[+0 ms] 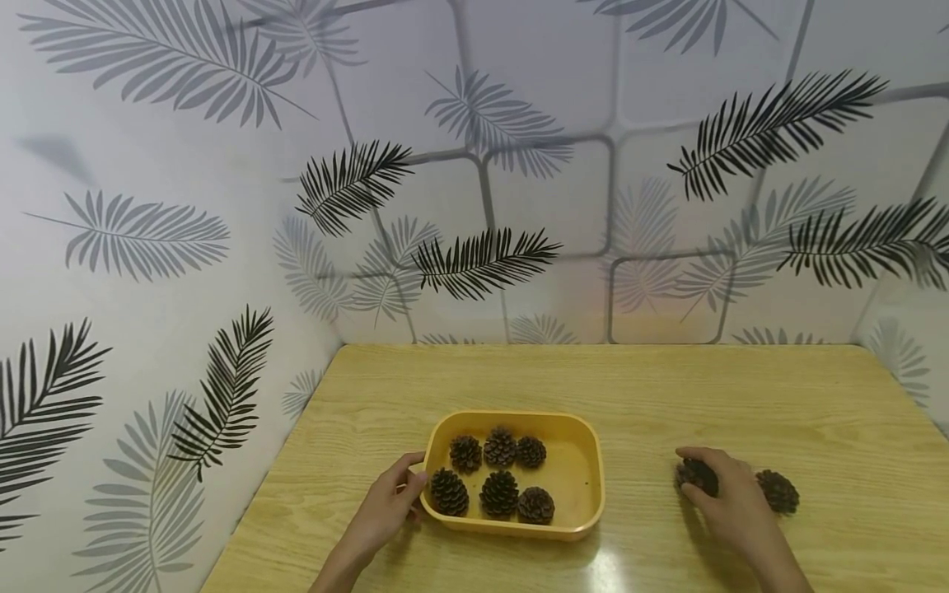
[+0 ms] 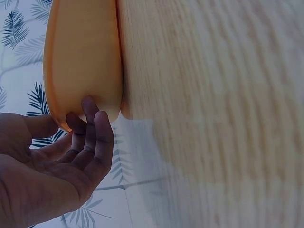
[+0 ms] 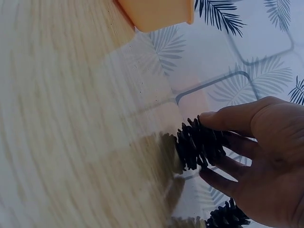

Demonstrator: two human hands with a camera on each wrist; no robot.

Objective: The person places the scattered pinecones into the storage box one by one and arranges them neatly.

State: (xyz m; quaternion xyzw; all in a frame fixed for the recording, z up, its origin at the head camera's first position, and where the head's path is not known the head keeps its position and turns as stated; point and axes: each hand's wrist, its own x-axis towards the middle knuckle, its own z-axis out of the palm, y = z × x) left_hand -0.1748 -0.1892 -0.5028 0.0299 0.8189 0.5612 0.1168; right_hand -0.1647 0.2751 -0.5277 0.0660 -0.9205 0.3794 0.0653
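Observation:
A yellow plastic tray [image 1: 571,531] sits left of the table's middle, several dark brown pine cones [image 1: 500,492] standing in two rows inside it. At the tray's left end my left hand [image 1: 385,502] holds the rim; in the left wrist view its fingertips [image 2: 89,105] lie against the outer wall and its thumb is at the rim. To the right of the tray, my right hand [image 1: 730,498] grips one pine cone [image 3: 198,145] between thumb and fingers, low over the table. Another pine cone [image 1: 778,492] rests just right of that hand, partly covered by it in the head view.
The light wood-grain table [image 1: 638,379] runs back to a pale wall [image 1: 549,198] printed with grey and black leaves. A second leaf-patterned wall [image 1: 148,329] borders the left side. Bare wood separates the tray from the right hand.

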